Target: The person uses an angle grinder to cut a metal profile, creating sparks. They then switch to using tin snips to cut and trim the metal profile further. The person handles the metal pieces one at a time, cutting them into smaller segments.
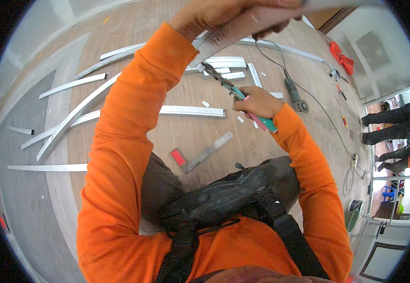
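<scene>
A black pouch (224, 195) is seen strapped at the person's front, lower centre of the head view; its contents cannot be made out.

A long metal channel strip (242, 29) is held up near the top edge by the left hand (209, 14), orange sleeve raised. The fingers are wrapped over the strip's upper side, clenched on it; the fingertips are partly cut off by the frame edge.

Tin snips (242, 101) with teal and pink handles are gripped in the right hand (257, 101). The fingers are closed around both handles, the handle ends protruding below the fist toward the right. The blades point up and to the left, their tips lying at the lower edge of the strip, just beneath the left hand; whether metal lies between the blades cannot be told.

On the wooden floor (195, 137) are noted: several cut metal strips (193, 111), small offcuts, a steel try square (205, 153) with a red stock, and an angle grinder (294, 96) with its cable. Well apart, at right, the legs of other people (393, 125) are visible.
</scene>
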`<action>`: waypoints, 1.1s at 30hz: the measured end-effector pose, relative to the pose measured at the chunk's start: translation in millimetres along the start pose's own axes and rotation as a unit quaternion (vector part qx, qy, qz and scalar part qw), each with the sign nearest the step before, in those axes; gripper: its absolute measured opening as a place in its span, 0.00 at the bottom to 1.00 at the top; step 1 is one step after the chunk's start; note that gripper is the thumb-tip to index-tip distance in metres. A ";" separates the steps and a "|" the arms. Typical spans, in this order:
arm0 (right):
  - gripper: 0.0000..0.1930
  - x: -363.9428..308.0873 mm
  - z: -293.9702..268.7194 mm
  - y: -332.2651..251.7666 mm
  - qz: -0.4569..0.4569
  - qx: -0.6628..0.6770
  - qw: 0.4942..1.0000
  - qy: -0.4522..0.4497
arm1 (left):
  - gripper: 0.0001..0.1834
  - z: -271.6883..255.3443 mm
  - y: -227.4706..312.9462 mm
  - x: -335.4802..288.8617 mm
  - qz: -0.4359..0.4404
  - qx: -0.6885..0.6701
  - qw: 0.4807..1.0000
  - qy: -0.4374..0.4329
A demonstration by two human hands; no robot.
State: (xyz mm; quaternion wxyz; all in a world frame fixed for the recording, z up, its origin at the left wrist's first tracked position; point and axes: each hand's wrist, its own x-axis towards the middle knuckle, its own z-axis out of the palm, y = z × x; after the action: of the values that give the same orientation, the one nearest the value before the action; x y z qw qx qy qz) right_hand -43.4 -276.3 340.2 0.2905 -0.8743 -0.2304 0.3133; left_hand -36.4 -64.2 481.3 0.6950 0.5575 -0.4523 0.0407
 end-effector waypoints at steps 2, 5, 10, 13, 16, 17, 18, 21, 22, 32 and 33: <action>0.20 3.1 1.4 -2.3 0.013 -0.006 1.000 -0.007 | 0.24 -0.6 -8.5 -0.3 0.022 -0.022 0.999 0.027; 0.21 23.9 13.3 60.7 -0.105 -0.013 0.990 0.092 | 0.27 -19.4 0.2 7.3 0.086 0.016 0.994 0.060; 0.22 11.2 6.7 40.2 -0.016 0.255 0.967 0.026 | 0.44 -29.5 40.4 -6.8 0.120 0.122 0.962 0.213; 0.22 14.6 4.7 35.9 -0.032 0.258 0.965 0.043 | 0.45 -20.9 47.7 -5.6 0.158 0.072 0.966 0.190; 0.22 20.4 11.2 32.3 -0.051 0.253 0.964 0.067 | 0.44 -13.1 46.9 -5.0 0.168 0.077 0.966 0.183; 0.23 22.0 13.7 31.6 -0.056 0.253 0.963 0.078 | 0.44 -12.1 45.1 -4.3 0.168 0.077 0.966 0.181; 0.23 21.7 15.0 29.3 -0.061 0.243 0.964 0.084 | 0.44 -11.5 44.1 -4.2 0.168 0.078 0.966 0.180; 0.26 18.8 16.6 26.0 -0.072 0.220 0.967 0.106 | 0.44 -11.2 38.1 -2.1 0.174 0.079 0.966 0.173; 0.26 18.8 16.6 27.3 -0.074 0.217 0.966 0.116 | 0.44 -12.9 34.2 1.3 0.182 0.092 0.964 0.173; 0.23 20.1 17.1 8.1 -0.072 0.223 0.965 0.121 | 0.44 -15.8 35.1 4.9 0.256 0.162 0.942 0.146; 0.21 17.7 16.9 12.4 -0.071 0.237 0.960 0.129 | 0.44 -15.2 29.7 7.2 0.263 0.154 0.942 0.143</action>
State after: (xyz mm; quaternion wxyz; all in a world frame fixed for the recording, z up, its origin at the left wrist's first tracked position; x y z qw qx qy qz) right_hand -39.8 -268.8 314.0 0.5385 -0.7947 -0.1711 0.2219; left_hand -39.9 -43.9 508.6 0.6224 0.5077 -0.4665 0.3705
